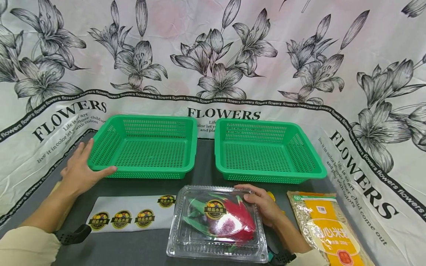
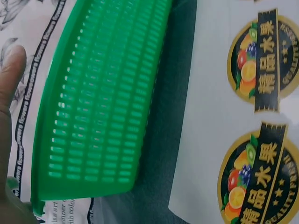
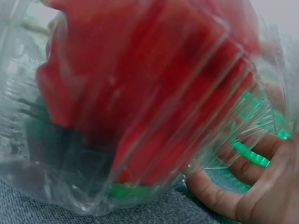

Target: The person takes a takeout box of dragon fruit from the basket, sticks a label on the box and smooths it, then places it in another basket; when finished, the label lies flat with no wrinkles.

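A clear plastic clamshell box (image 1: 179, 236) with a red and green dragon fruit (image 1: 239, 218) inside is at the front middle. A round black-and-gold sticker (image 1: 214, 209) sits on its lid. My right hand (image 1: 264, 203) grips the box at its right side, thumb over the top edge; in the right wrist view its fingers (image 3: 219, 193) curl under the plastic. At the left, my left hand (image 1: 80, 168) is spread at the near left corner of the left green basket (image 1: 143, 171), fingers straight and thumb pointing along the front rim.
A second green basket (image 1: 271, 176) stands to the right. A white sheet of stickers (image 1: 110, 203) lies left of the box. On the right is a yellow-labelled bag (image 1: 324, 221). Part of a yellow thing (image 1: 271, 195) shows behind my right hand. A flower-printed cloth (image 1: 219, 48) hangs behind.
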A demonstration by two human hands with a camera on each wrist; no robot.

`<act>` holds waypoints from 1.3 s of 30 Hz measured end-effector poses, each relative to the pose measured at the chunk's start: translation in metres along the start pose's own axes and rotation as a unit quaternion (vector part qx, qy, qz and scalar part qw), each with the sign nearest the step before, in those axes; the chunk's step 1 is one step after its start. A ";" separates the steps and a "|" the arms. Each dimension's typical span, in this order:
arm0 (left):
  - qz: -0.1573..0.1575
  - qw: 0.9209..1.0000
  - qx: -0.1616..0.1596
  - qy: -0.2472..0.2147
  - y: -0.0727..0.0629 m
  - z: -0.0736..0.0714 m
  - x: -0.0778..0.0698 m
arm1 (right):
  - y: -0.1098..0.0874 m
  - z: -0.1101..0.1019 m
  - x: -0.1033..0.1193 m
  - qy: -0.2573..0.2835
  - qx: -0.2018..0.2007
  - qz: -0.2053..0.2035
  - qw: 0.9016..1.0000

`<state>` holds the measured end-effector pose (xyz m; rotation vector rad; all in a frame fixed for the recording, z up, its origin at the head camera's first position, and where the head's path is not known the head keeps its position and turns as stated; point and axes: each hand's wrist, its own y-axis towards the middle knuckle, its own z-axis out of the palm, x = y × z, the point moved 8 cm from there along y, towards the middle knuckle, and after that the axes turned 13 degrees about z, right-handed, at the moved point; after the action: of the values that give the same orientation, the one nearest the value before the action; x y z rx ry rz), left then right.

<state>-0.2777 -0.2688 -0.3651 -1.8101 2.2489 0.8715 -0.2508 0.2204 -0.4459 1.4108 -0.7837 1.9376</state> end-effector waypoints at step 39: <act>-0.003 0.998 0.051 -0.023 0.008 0.014 0.030 | -0.001 0.002 0.001 0.006 0.012 -0.006 1.000</act>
<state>-0.2967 -0.2864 -0.3873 -1.7351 2.2151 0.7736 -0.2489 0.2202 -0.4448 1.4151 -0.7473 1.9508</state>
